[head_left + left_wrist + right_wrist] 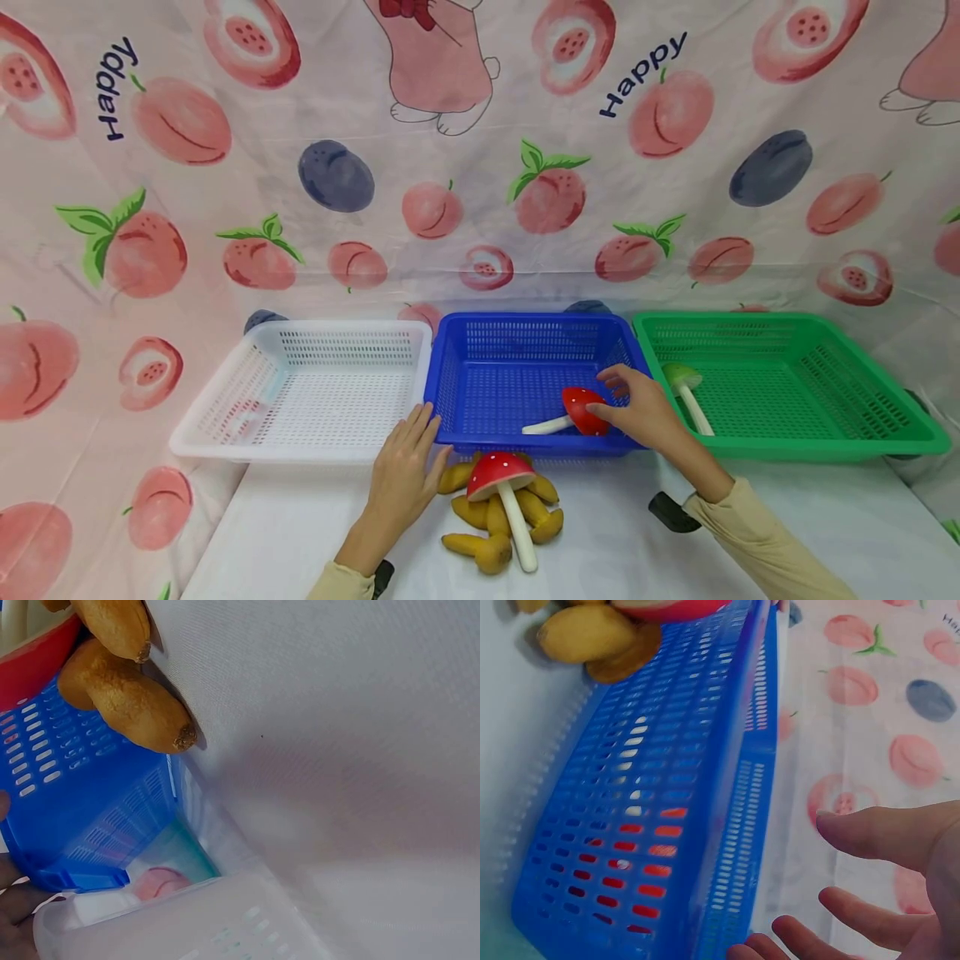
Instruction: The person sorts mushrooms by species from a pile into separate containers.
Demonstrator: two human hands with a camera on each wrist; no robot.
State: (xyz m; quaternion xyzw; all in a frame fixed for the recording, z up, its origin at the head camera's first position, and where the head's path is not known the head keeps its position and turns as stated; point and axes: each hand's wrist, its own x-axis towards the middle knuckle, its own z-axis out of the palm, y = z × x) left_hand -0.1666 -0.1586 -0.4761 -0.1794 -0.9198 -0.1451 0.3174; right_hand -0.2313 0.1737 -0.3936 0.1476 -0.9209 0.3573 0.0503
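Above the right part of the blue basket [517, 333] is my right hand [648, 412], its fingers spread and relaxed. Just below its thumb, a red-capped toy mushroom [581, 410] lies on its side in that basket; the right wrist view shows its red through the slots. My left hand [405, 467] lies palm down, fingers extended to the front rims where the white basket [217, 450] and blue basket meet. In front of the blue basket, another red-capped mushroom [504, 475] rests on a pile of yellow-brown, mushroom-like pieces [480, 550].
On the right stands the green basket [825, 450], with a green-capped mushroom [688, 392] leaning along its left side. A white cloth [600, 542] covers the table. Behind the row of baskets hangs a peach-print curtain [450, 167].
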